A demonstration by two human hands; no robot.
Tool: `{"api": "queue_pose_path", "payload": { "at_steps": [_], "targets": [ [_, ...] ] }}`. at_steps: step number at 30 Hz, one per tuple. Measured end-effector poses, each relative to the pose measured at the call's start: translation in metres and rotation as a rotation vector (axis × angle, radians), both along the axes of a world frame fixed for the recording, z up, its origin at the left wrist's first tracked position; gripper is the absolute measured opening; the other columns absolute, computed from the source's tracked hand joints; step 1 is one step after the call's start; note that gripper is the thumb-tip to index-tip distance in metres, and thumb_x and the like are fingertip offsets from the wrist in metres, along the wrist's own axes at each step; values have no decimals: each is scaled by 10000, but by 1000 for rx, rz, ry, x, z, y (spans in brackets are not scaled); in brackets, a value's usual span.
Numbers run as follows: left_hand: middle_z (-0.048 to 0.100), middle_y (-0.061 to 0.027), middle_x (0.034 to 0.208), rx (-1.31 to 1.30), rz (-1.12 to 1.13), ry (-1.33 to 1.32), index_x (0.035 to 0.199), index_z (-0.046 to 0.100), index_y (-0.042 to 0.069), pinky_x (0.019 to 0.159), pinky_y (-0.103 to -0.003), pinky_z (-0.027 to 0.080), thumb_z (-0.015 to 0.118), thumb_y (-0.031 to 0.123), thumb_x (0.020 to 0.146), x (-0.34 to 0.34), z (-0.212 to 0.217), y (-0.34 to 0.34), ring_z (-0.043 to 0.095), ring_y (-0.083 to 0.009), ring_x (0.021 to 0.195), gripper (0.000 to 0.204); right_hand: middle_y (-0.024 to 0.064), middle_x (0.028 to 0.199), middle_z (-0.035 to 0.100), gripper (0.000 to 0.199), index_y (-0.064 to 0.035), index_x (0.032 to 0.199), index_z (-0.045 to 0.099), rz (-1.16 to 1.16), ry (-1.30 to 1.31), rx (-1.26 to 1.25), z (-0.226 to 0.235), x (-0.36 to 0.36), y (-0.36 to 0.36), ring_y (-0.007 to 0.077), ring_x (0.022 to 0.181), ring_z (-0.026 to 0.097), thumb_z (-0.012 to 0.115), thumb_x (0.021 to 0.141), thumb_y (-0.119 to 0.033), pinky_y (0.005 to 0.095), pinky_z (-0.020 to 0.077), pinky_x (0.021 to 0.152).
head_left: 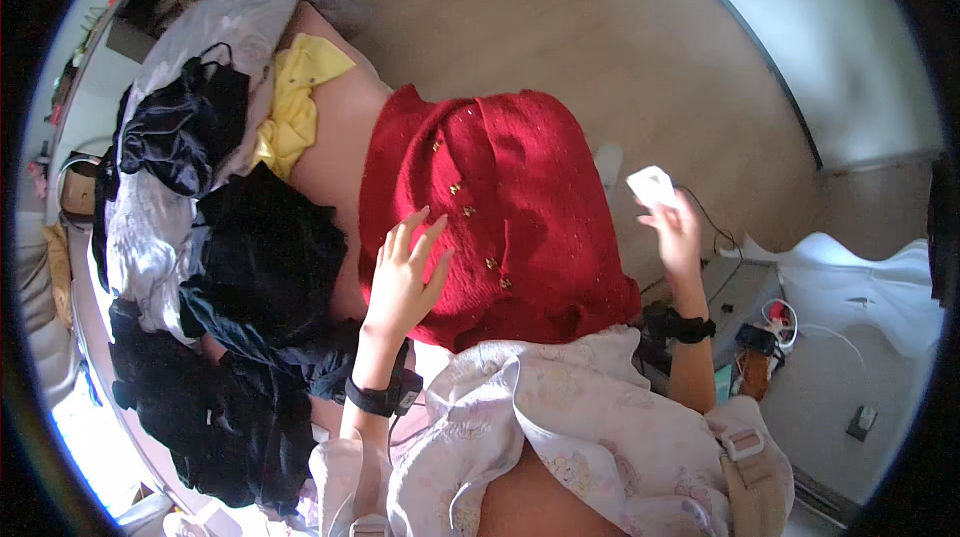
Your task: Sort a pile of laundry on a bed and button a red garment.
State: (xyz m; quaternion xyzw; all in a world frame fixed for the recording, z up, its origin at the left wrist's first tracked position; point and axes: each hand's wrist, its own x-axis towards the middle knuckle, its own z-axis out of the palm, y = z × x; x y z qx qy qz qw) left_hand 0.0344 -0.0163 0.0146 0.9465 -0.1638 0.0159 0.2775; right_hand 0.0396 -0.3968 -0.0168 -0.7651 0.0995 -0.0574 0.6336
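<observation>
One hand flat on red cardigan.

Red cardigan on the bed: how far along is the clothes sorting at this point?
Done: nothing looks folded. In hand: the red cardigan lies spread flat, the left hand resting open on its edge, while the right hand holds a small white device off to the side. Left: the black garments, the yellow piece and the pale clothes lie heaped, unsorted.

One head-worn fisheye view looks steeply down, close over the bed and wooden floor.
</observation>
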Motion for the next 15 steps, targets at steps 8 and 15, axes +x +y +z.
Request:
{"api": "queue_pose_path", "payload": {
  "at_steps": [8,15],
  "targets": [
    [466,-150,1335,72,-32,-15,1252,564,102,995,-459,397,636,171,827,-23,-42,-20,430,-364,1237,437,187,971,613,394,54,1003,580,-1032,515,-690,-167,-360,-271,264,877,580,618,874,-316,394,434,825],
    [592,-118,767,-105,97,62,912,637,34,701,-378,501,630,33,776,-1,-28,-14,597,-282,733,136,131,758,568,268,22,904,570,-1178,946,-541,-204,-428,-293,235,666,518,536,878,-242,383,415,611]
  ]
}}
